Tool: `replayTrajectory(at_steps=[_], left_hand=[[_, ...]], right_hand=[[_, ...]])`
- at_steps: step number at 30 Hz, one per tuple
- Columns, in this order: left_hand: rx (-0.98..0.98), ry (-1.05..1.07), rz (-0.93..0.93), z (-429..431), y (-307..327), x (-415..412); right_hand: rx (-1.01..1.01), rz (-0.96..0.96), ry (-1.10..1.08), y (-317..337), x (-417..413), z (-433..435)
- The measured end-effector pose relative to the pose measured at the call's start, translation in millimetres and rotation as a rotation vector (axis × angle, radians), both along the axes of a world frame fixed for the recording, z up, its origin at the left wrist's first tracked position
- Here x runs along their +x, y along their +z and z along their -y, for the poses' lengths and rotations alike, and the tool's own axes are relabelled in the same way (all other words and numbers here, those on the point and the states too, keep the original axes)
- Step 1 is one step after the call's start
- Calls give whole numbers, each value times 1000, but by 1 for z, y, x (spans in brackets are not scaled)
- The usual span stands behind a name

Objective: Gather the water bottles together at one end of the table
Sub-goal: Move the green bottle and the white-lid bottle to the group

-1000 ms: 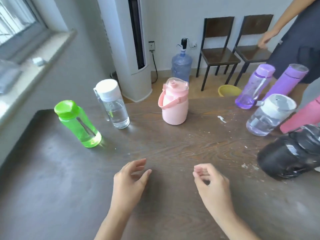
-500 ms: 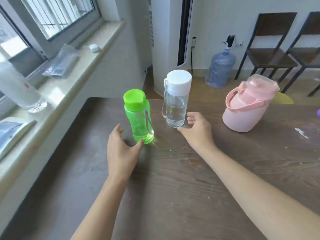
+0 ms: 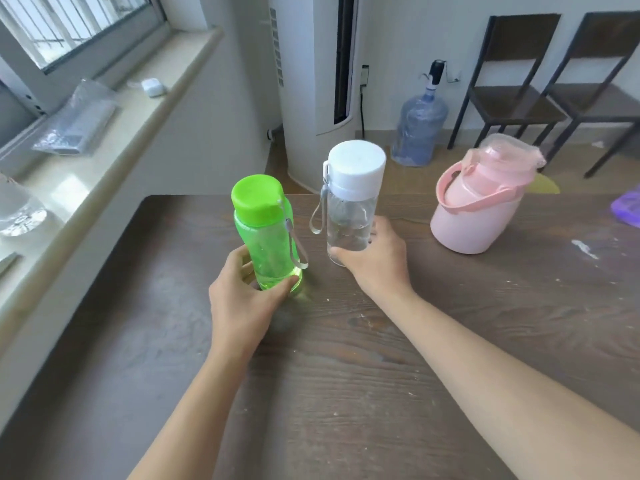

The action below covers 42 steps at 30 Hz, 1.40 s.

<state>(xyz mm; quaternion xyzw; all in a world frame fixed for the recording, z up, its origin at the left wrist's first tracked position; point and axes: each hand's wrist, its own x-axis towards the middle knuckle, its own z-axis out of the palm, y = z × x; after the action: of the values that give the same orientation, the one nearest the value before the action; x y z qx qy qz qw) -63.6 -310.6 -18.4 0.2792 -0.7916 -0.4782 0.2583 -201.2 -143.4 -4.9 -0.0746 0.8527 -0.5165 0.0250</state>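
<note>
A green bottle (image 3: pixel 265 230) with a green cap stands near the table's far left corner, and my left hand (image 3: pixel 244 299) is wrapped around its base. Right beside it is a clear bottle (image 3: pixel 353 202) with a white cap and a strap; my right hand (image 3: pixel 375 259) grips its lower part. Whether either bottle is lifted off the wood I cannot tell. A squat pink jug (image 3: pixel 479 202) with a handle stands to the right on the dark wooden table (image 3: pixel 346 375). A purple bottle (image 3: pixel 628 207) pokes in at the right edge.
A window sill (image 3: pixel 104 150) runs along the left, close to the table's left edge. Behind the table stand a white floor air conditioner (image 3: pixel 311 81), a blue water jug (image 3: pixel 417 129) and two dark chairs (image 3: pixel 519 81). White specks mark the table's right side.
Both hands went from hovering near the front of the table to the two bottles and closed around them. The view swung left, so the bottles at the right end dropped out of sight.
</note>
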Motion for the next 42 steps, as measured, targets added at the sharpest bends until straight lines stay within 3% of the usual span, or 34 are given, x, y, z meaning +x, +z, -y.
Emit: replayTrajectory(at_steps=[13, 28, 35, 42], left_hand=[[58, -192, 8, -218, 25, 46], [76, -500, 85, -517, 29, 53], [36, -571, 137, -596, 28, 39], [-23, -581, 147, -618, 24, 24]], right_hand=[[-33, 4, -97, 16, 100, -238], [38, -47, -431, 17, 155, -550], [167, -53, -588, 16, 132, -639], [168, -11, -647, 14, 121, -667]])
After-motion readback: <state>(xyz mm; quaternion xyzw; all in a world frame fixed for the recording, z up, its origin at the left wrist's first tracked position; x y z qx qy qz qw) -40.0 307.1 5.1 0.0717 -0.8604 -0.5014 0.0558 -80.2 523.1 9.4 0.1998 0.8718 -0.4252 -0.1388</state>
